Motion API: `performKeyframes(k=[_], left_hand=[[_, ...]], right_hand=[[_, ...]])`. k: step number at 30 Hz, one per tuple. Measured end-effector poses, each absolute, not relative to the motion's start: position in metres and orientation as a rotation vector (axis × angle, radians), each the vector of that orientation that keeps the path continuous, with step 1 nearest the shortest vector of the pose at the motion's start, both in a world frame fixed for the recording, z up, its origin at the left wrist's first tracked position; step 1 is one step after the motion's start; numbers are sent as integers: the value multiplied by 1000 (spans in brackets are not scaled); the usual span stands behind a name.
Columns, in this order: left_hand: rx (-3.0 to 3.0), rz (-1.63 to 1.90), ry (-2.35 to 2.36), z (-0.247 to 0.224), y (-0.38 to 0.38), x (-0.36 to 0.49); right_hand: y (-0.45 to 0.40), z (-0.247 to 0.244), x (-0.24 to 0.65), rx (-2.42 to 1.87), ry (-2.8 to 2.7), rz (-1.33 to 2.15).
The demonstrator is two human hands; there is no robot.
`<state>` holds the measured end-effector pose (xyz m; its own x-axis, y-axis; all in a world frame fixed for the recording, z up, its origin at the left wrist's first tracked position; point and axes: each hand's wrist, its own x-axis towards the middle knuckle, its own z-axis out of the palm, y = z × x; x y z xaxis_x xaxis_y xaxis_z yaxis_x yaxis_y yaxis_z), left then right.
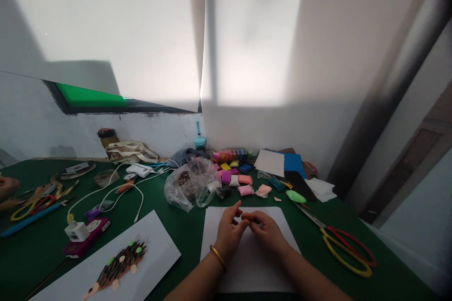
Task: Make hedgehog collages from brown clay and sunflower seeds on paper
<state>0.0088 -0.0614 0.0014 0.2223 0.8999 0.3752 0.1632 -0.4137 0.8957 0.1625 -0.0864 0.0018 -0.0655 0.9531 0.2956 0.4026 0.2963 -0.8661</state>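
Both hands meet above a stack of white paper [247,273] on the green table. My left hand [230,230], with a gold bangle [218,257] at the wrist, has its fingers spread and curved. Its thumb reaches toward the fingertips of my right hand [265,230]. The right fingers are curled and pressed together; whatever they hold, if anything, is hidden. To the left lies a white sheet bearing a hedgehog picture [122,268] with dark spines, green and pale pink dots. A small peach-coloured piece of clay [277,199] sits just beyond the paper.
Scissors [339,240] with red and yellow handles lie at right. Behind my hands are several coloured clay packets [245,190] and a clear plastic bag [192,183]. White cables, a charger [76,232] and a purple box [88,239] are at left. Another person's hand [7,188] shows at the far left.
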Motion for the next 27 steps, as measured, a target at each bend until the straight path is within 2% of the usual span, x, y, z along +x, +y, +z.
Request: performKeyframes(k=[5, 11, 16, 22, 27], left_hand=[[1767, 1243, 1003, 1, -62, 10], [1603, 1234, 991, -4, -60, 11], [1802, 1205, 963, 4, -63, 10], [1739, 1155, 938, 8, -63, 9], [1711, 1156, 960, 2, -61, 10]], right_hand=[[-87, -1, 162, -1331, -1711, 631], [-84, 1, 164, -1205, -1680, 754], [-84, -1, 164, -1263, -1694, 652], [-86, 2, 165, -1240, -1681, 747], [-87, 2, 164, -1281, -1693, 672]])
